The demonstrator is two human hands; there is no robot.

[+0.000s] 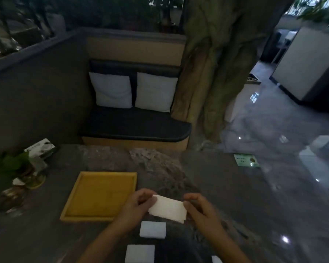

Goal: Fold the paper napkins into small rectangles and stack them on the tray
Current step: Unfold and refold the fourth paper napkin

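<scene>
At the very bottom, near 6 o'clock, a white folded napkin lies flat on the dark stone table. A corner of another white piece peeks in at 5 o'clock. Just above the first one sits a second folded napkin, a small white rectangle.

Above that, both hands hold one napkin up off the table. It is a long white strip, tilted a little. The left hand pinches its left end with thumb and fingers closed on the paper. The right hand pinches the right end the same way.

At 9 o'clock from the hands lies the yellow tray, square with a low rim. It has no napkins in it.

Further left, at 10 o'clock, stand a small green plant and a box.

Far away, at 12 o'clock, a dark bench has two white pillows. A big tree trunk stands to the right of it.
</scene>
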